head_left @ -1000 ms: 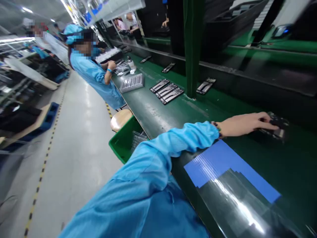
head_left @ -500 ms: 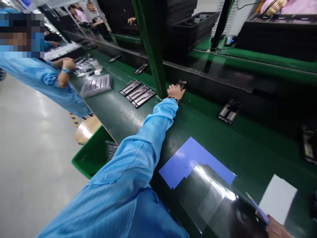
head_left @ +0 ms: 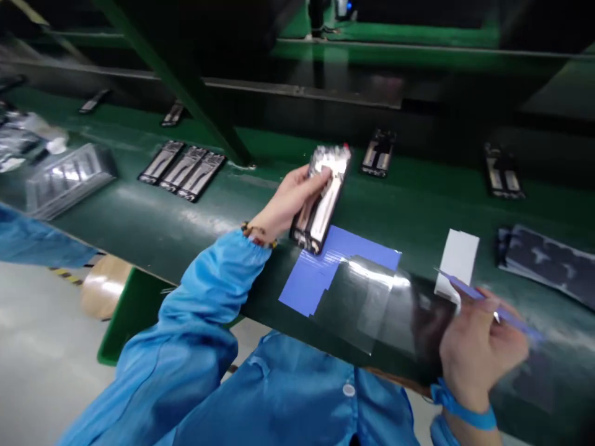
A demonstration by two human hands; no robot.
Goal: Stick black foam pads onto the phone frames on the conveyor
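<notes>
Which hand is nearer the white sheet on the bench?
Right. The right hand, holding a slim purple tool, is just to the near side of the white sheet. The left hand, gripping a black-edged device frame, is well off to its left.

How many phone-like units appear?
8: one unit in the left hand, three units left of the post, two units beyond those, two units at back right. A blurred shape far left may be another.

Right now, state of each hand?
Left hand: closed, holding a phone-like part.
Right hand: closed, holding a slim purple tool.
</notes>
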